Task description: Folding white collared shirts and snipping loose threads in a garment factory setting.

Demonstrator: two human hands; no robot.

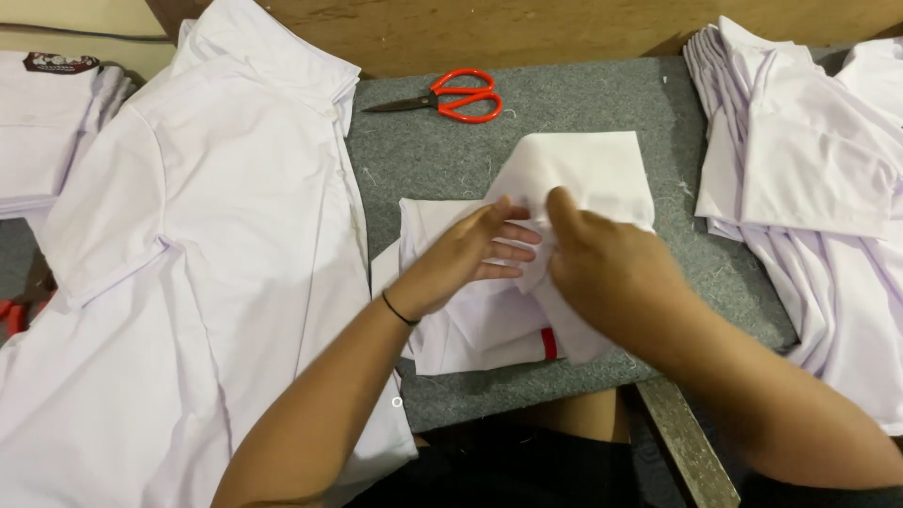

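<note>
A folded white garment piece [583,174] lies on the grey felt-covered table [583,99] in front of me. My left hand [466,259] rests flat on its lower left part, fingers stretched toward the right. My right hand [607,268] pinches the fabric near its middle, thumb on top, lifting a fold. A small red tag [548,344] shows at the cloth's lower edge. A thin black band circles my left wrist.
A large white shirt [188,263] covers the table's left side. A pile of white shirts [809,160] lies at the right. Red-handled scissors [451,97] rest at the back of the table. More folded white cloth [47,122] sits far left.
</note>
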